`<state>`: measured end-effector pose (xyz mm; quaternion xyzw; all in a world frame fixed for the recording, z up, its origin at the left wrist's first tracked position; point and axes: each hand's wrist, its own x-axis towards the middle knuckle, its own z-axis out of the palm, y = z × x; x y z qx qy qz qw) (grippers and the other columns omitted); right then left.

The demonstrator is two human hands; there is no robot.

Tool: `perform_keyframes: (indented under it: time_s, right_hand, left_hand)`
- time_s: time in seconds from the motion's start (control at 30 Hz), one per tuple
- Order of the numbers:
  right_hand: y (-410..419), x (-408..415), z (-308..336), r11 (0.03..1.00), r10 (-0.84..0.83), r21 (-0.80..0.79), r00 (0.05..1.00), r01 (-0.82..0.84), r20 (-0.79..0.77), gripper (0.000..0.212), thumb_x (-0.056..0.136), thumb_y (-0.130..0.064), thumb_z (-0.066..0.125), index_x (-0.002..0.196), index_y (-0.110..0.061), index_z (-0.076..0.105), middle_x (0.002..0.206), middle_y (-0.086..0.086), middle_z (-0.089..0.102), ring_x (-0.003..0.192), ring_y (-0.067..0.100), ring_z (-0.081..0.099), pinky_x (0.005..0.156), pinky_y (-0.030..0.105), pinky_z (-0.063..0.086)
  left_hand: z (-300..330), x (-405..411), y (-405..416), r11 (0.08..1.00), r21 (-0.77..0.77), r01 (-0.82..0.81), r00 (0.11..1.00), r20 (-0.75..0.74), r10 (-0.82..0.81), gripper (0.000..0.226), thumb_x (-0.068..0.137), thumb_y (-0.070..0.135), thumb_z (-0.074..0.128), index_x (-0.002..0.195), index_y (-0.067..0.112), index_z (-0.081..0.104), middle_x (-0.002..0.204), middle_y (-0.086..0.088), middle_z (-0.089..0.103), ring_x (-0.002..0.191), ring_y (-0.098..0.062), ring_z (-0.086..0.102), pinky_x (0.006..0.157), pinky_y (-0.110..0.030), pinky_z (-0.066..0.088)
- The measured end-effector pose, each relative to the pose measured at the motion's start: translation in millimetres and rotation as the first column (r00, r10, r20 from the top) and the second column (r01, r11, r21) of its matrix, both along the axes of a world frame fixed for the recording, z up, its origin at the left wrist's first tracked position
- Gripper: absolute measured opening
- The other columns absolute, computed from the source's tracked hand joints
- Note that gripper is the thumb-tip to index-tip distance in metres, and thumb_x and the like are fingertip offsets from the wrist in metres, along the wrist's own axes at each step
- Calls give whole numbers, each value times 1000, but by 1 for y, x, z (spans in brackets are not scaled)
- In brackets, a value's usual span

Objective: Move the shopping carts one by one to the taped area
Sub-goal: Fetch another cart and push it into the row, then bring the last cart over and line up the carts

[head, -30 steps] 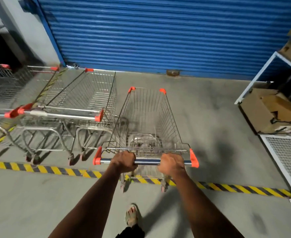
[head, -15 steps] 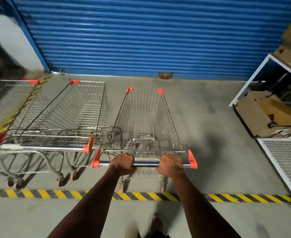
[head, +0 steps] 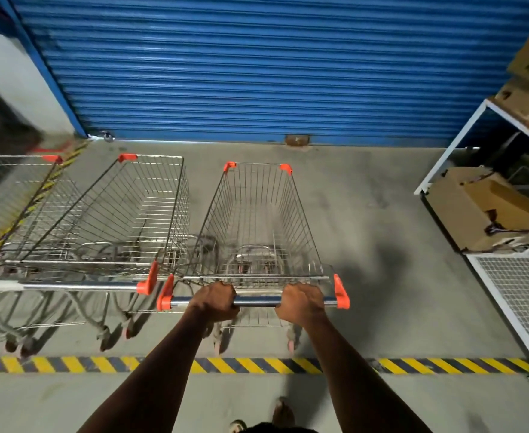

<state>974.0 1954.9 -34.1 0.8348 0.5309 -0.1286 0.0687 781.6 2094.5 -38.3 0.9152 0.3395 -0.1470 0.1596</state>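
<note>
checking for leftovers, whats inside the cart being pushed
The pushed cart has nothing in its wire basket; the floor and its lower frame show through. Both hands grip the handle, hiding a strip just behind them.

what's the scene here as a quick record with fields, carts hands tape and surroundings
held cart: shopping cart, empty, all visible wheels past the tape
left hand: grips the handle bar
right hand: grips the same bar
parked carts: at least two, left of the held cart, inside the tape
tape: yellow-black floor tape, behind the cart
ahead: blue roller shutter
right side: white rack with cardboard boxes
</note>
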Motion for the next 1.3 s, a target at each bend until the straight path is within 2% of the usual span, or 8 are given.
perform_keyframes:
  time_s: [0.3,0.43,0.57,0.7,0.8,0.9,1.0,1.3]
  right_hand:
    - [-10,2,2,999,28,40,995,-25,-97,36,87,-46,59,108,-18,71,108,6,72,104,28,67,91,36,48]
    - [-29,4,4,982,53,183,998,-55,14,34,82,-39,60,109,-22,70,115,6,67,116,29,60,109,43,30]
    - [-64,14,14,937,-64,347,995,36,71,36,69,-30,72,104,-22,69,112,3,65,111,26,62,111,44,30]
    - [-123,36,20,889,-182,438,981,135,68,56,65,-26,65,118,-9,68,111,12,69,100,33,65,89,40,49]
    - [-184,57,32,871,-292,438,952,223,96,44,63,-23,76,104,-8,67,98,13,68,85,37,67,79,43,52]
    - [-262,69,52,860,-437,359,887,363,150,38,68,-26,73,103,-13,66,95,9,64,84,35,64,76,42,44]
    - [-357,66,71,800,-575,323,800,506,171,40,75,-30,70,111,-13,65,103,10,66,94,34,65,83,43,44]
    - [-690,-33,83,457,-888,373,435,807,148,39,84,-29,63,120,-15,62,116,7,65,109,31,62,95,42,38]
  left_hand:
    - [13,0,-5,996,-19,89,996,-23,-90,34,89,43,60,107,15,58,100,-8,66,84,-21,60,67,-31,49]
    - [23,14,-19,986,94,137,979,137,-149,59,78,68,55,116,22,49,104,0,55,91,-18,52,79,-36,51]
    - [46,51,-48,958,145,248,942,196,-273,54,78,71,46,108,26,47,97,1,61,86,-20,60,78,-38,54]
    - [66,97,-101,887,253,385,872,214,-440,43,91,54,51,117,20,52,108,-9,68,96,-33,67,75,-37,51]
    - [80,133,-155,813,296,501,798,204,-567,36,95,42,51,123,20,52,117,-8,67,105,-31,65,81,-38,50]
    - [90,167,-216,720,351,599,718,165,-677,27,93,40,50,111,20,52,105,-6,69,98,-30,68,76,-36,50]
    - [96,197,-289,689,326,647,650,238,-722,23,86,39,54,103,22,53,97,-4,70,92,-29,69,74,-38,55]
    - [116,206,-598,419,428,801,250,396,-884,17,84,31,61,92,17,57,82,-6,68,77,-32,69,59,-37,52]
